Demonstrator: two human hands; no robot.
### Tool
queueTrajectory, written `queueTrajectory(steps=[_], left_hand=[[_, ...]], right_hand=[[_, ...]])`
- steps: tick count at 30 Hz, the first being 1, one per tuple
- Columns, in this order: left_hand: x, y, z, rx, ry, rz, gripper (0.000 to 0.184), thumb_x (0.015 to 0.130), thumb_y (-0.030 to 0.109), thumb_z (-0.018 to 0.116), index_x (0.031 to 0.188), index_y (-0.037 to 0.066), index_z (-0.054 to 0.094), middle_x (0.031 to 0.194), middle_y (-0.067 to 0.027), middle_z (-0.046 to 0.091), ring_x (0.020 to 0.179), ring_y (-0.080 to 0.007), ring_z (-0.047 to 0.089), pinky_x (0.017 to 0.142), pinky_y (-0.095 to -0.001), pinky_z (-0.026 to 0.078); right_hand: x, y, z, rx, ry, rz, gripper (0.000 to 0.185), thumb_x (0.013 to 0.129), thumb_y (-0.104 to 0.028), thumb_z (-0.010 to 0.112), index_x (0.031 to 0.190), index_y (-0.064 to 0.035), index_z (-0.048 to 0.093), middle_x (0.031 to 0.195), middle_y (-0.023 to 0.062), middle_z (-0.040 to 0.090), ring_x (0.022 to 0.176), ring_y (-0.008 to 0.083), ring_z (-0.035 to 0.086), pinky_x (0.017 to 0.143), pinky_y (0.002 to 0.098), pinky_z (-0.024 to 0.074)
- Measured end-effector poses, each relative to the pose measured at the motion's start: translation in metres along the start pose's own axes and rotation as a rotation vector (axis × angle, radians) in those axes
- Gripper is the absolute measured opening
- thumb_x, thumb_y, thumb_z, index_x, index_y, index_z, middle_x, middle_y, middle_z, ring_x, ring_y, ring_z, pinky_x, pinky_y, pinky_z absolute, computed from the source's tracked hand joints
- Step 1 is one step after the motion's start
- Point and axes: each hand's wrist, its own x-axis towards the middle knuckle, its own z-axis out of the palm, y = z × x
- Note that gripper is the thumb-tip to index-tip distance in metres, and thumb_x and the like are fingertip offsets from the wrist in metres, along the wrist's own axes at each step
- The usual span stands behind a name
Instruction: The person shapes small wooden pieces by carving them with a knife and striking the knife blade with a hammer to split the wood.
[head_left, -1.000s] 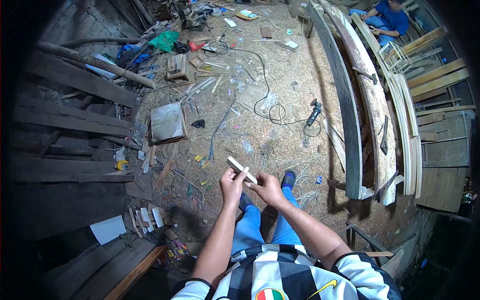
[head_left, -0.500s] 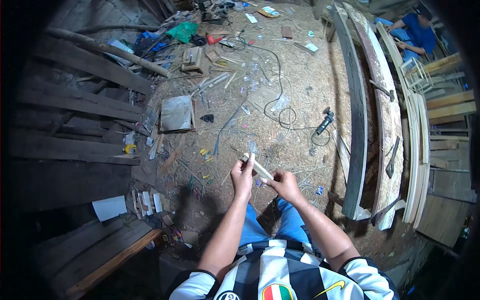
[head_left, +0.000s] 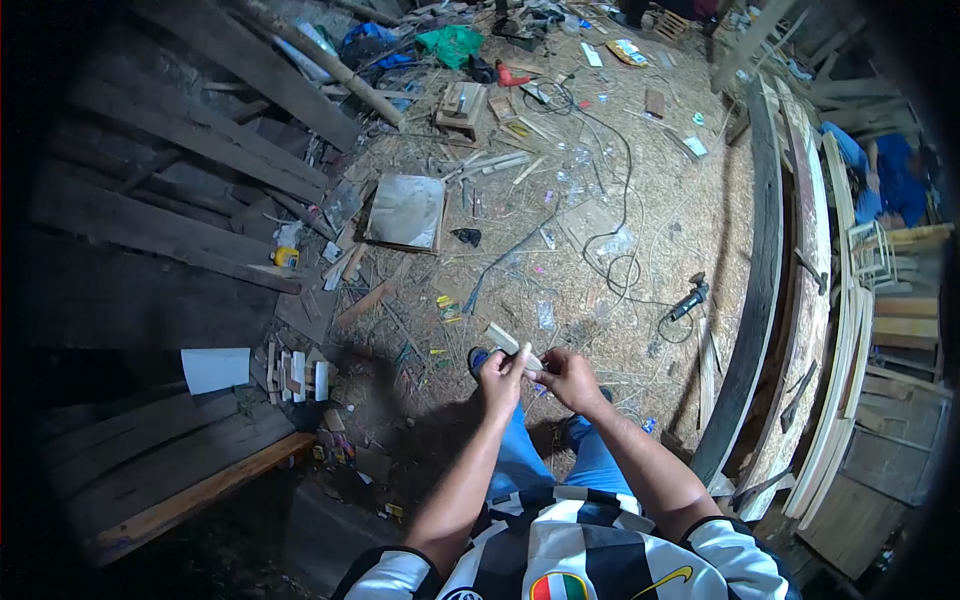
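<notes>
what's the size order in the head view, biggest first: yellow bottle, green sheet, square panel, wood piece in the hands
1. Square panel
2. Green sheet
3. Too unsure to rank: wood piece, partly hidden and nearer the camera, and yellow bottle

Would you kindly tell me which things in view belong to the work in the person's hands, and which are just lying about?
In the work:
short wooden piece
left hand, gripping it
right hand, at its nearer end

Lying about:
black power tool on the floor
red tool
crumpled green sheet
yellow container
</notes>
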Motion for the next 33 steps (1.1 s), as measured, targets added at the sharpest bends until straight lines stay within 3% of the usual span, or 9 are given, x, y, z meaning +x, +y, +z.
queueTrajectory(steps=[3,8,10,15,20,24,27,29,33], left_hand=[[0.036,0.039,-0.04,-0.027,0.138,0.016,0.029,0.096,0.026,0.075,0.083,0.004,0.063,0.077,0.0051,0.06,0.07,-0.0024,0.052,0.062,-0.0221,0.042],[0.1,0.073,-0.11,0.009,0.159,0.144,0.023,0.096,0.024,0.075,0.092,0.004,0.066,0.082,0.0039,0.062,0.075,-0.0037,0.055,0.064,-0.0232,0.045],[0.111,0.106,-0.12,-0.066,0.174,0.126,0.022,0.096,0.023,0.075,0.095,0.003,0.066,0.086,0.0025,0.064,0.078,-0.0047,0.057,0.066,-0.0237,0.046],[0.142,0.138,-0.16,-0.135,0.112,0.166,0.024,0.096,0.017,0.075,0.109,0.002,0.064,0.096,0.0004,0.065,0.087,-0.0075,0.06,0.077,-0.0243,0.048],[0.158,0.161,-0.175,-0.158,0.231,0.271,0.022,0.091,0.006,0.078,0.099,0.005,0.057,0.095,0.0,0.063,0.085,-0.0077,0.059,0.078,-0.0243,0.048],[0.169,0.169,-0.183,-0.2,0.225,0.228,0.025,0.09,0.005,0.079,0.105,0.004,0.058,0.097,-0.0009,0.063,0.087,-0.0083,0.06,0.077,-0.0243,0.049],[0.182,0.178,-0.187,-0.215,0.29,0.24,0.022,0.093,0.008,0.077,0.107,0.003,0.061,0.098,-0.0013,0.064,0.088,-0.0079,0.061,0.077,-0.024,0.049],[0.195,0.18,-0.199,-0.178,0.19,0.109,0.018,0.097,0.012,0.073,0.109,0.002,0.064,0.098,-0.0013,0.065,0.091,-0.0073,0.061,0.078,-0.0239,0.049],[0.224,0.2,-0.189,-0.142,0.105,0.198,0.015,0.099,0.01,0.069,0.108,-0.001,0.065,0.098,-0.0017,0.067,0.09,-0.0074,0.063,0.079,-0.0246,0.05]], right_hand=[[0.029,-0.034,0.033,0.019,-0.104,0.041,0.044,0.088,-0.032,0.082,0.108,0.005,0.066,0.081,0.0094,0.069,0.072,0.0129,0.064,0.065,0.0333,0.0526],[0.073,-0.085,0.08,0.111,-0.209,0.011,0.036,0.099,-0.028,0.07,0.115,0.0038,0.066,0.084,0.0077,0.069,0.074,0.0129,0.064,0.069,0.0325,0.0536],[0.091,-0.099,0.098,0.079,-0.165,-0.132,0.031,0.101,-0.029,0.064,0.11,0.0,0.068,0.078,0.0123,0.07,0.068,0.02,0.067,0.068,0.0375,0.0535],[0.119,-0.146,0.115,0.145,-0.232,-0.11,0.031,0.101,-0.029,0.062,0.114,-0.001,0.068,0.079,0.0116,0.069,0.071,0.0197,0.067,0.069,0.0372,0.0532],[0.137,-0.183,0.123,0.236,-0.176,-0.169,0.032,0.097,-0.027,0.071,0.114,0.0001,0.067,0.084,0.0113,0.069,0.077,0.0165,0.066,0.071,0.0358,0.0528],[0.169,-0.172,0.145,0.309,-0.083,-0.252,0.032,0.095,-0.026,0.074,0.109,0.0012,0.066,0.088,0.0119,0.069,0.079,0.0164,0.065,0.073,0.0347,0.0526],[0.189,-0.176,0.146,0.245,-0.123,-0.254,0.033,0.098,-0.03,0.071,0.107,0.0014,0.065,0.081,0.0103,0.067,0.073,0.0148,0.062,0.067,0.034,0.0513],[0.2,-0.184,0.142,0.27,-0.235,-0.178,0.029,0.103,-0.026,0.065,0.111,0.0012,0.062,0.077,0.0,0.06,0.068,0.0072,0.055,0.061,0.0266,0.0465],[0.226,-0.198,0.135,0.317,-0.213,-0.154,0.034,0.104,-0.032,0.062,0.102,0.0012,0.063,0.068,0.0065,0.059,0.062,0.014,0.057,0.058,0.0339,0.0471]])
